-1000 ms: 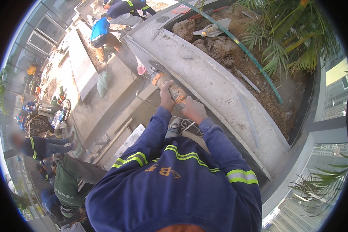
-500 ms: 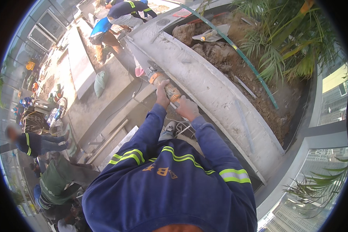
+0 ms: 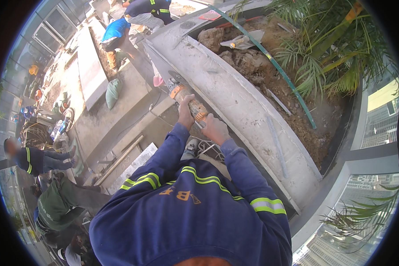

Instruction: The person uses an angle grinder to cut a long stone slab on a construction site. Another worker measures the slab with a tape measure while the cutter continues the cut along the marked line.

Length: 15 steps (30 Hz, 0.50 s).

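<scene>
Both of my hands are closed round an orange and grey angle grinder [image 3: 180, 93]. My left hand [image 3: 185, 114] grips its body nearer the head, and my right hand [image 3: 215, 129] holds the rear end. The grinder's disc [image 3: 175, 76] is at the inner edge of a pale, curved concrete ledge [image 3: 248, 111]; I cannot tell whether it touches. Dust coats the tool and my fingers. A pink cloth or bag [image 3: 158, 80] lies just left of the grinder head.
Beyond the ledge, a soil planter [image 3: 252, 66] holds a long green straightedge [image 3: 279, 66] and palm fronds [image 3: 328, 48]. A cable [image 3: 151, 106] runs at left, near a green sack [image 3: 112, 93]. Co-workers bend at the far left, including one in blue [image 3: 116, 31]; others stand at left.
The grinder and both hands have shifted slightly left and down in the picture, still in the same grip. The far co-worker in blue has bent lower.
</scene>
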### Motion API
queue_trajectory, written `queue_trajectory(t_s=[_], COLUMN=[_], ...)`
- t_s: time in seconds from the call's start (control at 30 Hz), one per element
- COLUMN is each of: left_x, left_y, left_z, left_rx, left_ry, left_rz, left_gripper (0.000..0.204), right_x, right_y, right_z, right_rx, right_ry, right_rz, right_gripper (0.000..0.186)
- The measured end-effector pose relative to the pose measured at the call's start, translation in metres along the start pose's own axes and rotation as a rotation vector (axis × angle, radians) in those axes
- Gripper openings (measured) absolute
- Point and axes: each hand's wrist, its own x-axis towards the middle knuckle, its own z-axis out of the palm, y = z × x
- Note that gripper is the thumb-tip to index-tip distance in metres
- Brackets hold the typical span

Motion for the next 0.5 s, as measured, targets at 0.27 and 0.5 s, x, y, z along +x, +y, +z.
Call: queue_trajectory(t_s=[0.27, 0.5], left_x=[0.006, 0.016], left_y=[-0.004, -0.002], left_z=[-0.01, -0.01], left_rx=[0.0, 0.002], left_ry=[-0.026, -0.046], left_rz=[0.0, 0.012], left_gripper=[0.029, 0.028], right_x=[-0.001, 0.01], right_y=[0.003, 0.001], right_z=[0.004, 0.007], right_rx=[-0.003, 0.005], right_ry=[0.014, 0.01], right_rz=[-0.007, 0.01], right_gripper=[0.041, 0.04])
